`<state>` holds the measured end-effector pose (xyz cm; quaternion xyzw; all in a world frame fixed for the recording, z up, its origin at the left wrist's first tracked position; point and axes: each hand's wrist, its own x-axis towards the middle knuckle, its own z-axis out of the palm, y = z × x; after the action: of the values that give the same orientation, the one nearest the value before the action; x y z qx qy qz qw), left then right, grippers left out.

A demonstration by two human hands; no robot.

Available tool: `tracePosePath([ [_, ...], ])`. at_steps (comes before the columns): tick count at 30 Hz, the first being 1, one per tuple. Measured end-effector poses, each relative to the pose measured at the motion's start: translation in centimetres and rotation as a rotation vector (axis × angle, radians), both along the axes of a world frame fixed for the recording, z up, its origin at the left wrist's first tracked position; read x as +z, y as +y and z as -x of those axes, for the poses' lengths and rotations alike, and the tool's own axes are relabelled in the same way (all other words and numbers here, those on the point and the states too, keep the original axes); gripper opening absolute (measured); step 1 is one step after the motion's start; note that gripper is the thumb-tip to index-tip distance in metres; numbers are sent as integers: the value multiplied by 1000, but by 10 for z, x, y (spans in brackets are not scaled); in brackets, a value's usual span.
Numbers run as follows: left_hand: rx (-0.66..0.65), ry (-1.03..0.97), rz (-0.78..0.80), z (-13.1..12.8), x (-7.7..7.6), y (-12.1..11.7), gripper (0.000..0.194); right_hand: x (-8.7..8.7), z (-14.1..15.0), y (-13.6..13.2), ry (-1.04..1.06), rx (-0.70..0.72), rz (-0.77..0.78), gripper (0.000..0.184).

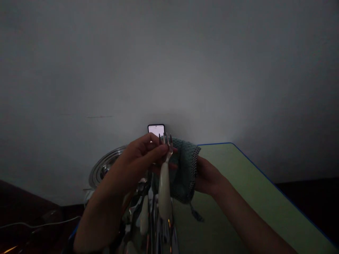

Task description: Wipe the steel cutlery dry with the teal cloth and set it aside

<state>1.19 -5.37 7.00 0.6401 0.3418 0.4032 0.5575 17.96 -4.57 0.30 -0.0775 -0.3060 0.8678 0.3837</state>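
Fork pinched at the neck, cloth at the ready beside it

At the far left, a shiny round metal piece (96, 165) sits behind the forearm; the left elbow is best held clear of it. The left hand (141, 151) is closed on the fork, thumb in front near the base of the tines, fingers behind, wrist bent inward. Below it, loose cutlery (144, 215) lies on the surface (251, 190), so a firm pinch matters: a slip would likely drop the fork there.

The fork (165, 173) is in mid-air near the middle, tines up, pale handle hanging down, in front of a lit phone (156, 129). Working along the tines rather than across them should spare the cloth from snagging, with fingertips well off the points.

Just right of it, the cloth (182, 169) is gripped by the right hand (208, 176), fingers mostly hidden behind the fabric, forearm slanting up from the lower right. Gathering its dangling tassel (197, 214) would be tidier.
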Motion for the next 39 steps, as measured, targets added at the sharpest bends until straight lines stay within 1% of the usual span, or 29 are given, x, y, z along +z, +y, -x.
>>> tracePosePath([
  [3,126,80,-151,-5,2,-1,13,2,0,0,-20,-38,34,32],
  [6,215,241,-405,-10,4,-3,9,3,1,0,-64,-71,74,35],
  [8,332,386,-553,-12,3,-3,10,4,2,-2,-108,-89,87,33],
  [10,473,531,-618,-11,1,0,15,4,4,-4,-161,-116,77,30],
  [12,546,640,-616,-9,-1,5,20,6,6,-6,-219,-160,33,29],
  [13,544,673,-594,-8,-3,7,22,7,7,-8,-247,-191,-4,29],
  [14,512,682,-560,-7,-4,9,24,8,8,-8,-279,-225,-45,28],
  [17,320,607,-452,-4,-7,11,24,10,6,-10,-434,-328,-181,22],
  [19,202,583,-440,-2,-6,8,22,11,2,-10,-582,-389,-286,20],
  [22,82,717,-485,-1,-2,1,25,14,-7,-10,-841,-446,-509,20],
  [24,30,848,-520,-1,-1,-3,28,17,-12,-11,-996,-427,-682,20],
  [26,18,962,-561,-1,-1,-5,33,20,-13,-13,-1105,-408,-833,23],
  [29,3,1049,-634,3,-4,-1,38,23,-12,-17,-1175,-386,-962,28],
  [32,-31,1059,-676,11,-3,4,39,25,-9,-19,-1196,-372,-1026,30],
  [34,-11,1060,-690,17,-1,6,38,27,-9,-21,-1210,-358,-1075,27],
  [37,12,1016,-680,24,3,4,37,32,-11,-23,-1223,-291,-1126,26],
  [39,-1,971,-666,26,4,3,37,36,-15,-24,-1235,-256,-1135,27],
])
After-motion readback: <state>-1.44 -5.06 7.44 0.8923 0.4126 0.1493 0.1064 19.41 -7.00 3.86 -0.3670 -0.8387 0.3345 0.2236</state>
